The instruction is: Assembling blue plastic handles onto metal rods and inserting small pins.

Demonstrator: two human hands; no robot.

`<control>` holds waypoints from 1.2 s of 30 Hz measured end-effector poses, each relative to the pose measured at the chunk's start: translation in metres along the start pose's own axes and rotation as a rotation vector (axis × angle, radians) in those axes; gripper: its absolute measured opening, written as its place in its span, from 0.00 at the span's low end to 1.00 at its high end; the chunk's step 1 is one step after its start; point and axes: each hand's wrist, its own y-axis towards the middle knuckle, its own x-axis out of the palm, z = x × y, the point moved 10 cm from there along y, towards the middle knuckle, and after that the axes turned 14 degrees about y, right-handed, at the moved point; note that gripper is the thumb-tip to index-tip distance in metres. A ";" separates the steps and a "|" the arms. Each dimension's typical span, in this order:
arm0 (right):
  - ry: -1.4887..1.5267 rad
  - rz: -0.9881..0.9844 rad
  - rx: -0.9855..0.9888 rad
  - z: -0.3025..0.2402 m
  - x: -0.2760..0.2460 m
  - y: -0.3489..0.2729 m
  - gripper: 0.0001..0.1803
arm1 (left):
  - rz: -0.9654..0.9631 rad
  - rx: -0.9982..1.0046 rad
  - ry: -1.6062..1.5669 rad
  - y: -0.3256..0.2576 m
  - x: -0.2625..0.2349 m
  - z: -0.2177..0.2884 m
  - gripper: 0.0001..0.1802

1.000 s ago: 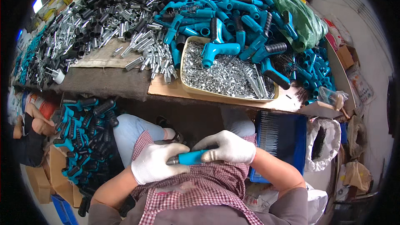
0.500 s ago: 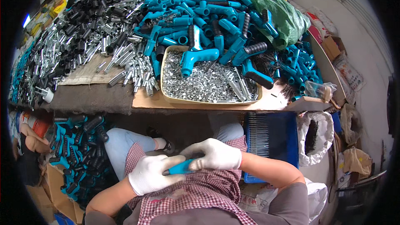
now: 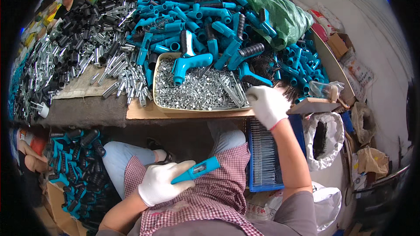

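My left hand (image 3: 165,182), in a white glove, is closed around one end of a teal plastic tool handle (image 3: 197,170) above my apron. The handle points up to the right and has a slot in its upper side. My right hand (image 3: 268,106), also gloved, is over the front right corner of a cream tray (image 3: 162,101). Its fingers are curled and partly hidden, so I cannot make out what they hold. Small shiny metal parts (image 3: 188,94) fill the tray. Lying across its left end is a teal pistol-shaped housing (image 3: 191,64).
Teal housings (image 3: 175,26) and metal tubes (image 3: 87,57) heap the bench. Thin rods fill a blue crate (image 3: 262,187) below, beside a white sack (image 3: 337,133). Black-and-teal handles (image 3: 83,166) are piled at my left. A person (image 3: 68,2) is at the far left.
My right hand has left the teal tool handle and moved up and right to the tray's corner. My left hand still grips the handle, now tilted up to the right. The view has shifted slightly.
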 end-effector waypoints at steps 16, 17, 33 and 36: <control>-0.101 -0.014 -0.028 0.035 0.002 0.029 0.11 | -0.037 -0.066 0.000 -0.006 -0.007 -0.010 0.27; -0.116 0.033 -0.083 0.027 -0.007 0.022 0.11 | -0.021 -0.054 0.008 -0.008 -0.012 -0.008 0.26; 0.836 -0.461 -0.341 -0.151 0.091 -0.084 0.07 | -0.366 -0.177 0.224 -0.034 0.011 -0.053 0.21; 0.776 -0.408 -0.528 -0.165 0.101 -0.092 0.07 | -0.318 -0.145 0.198 -0.033 0.010 -0.050 0.21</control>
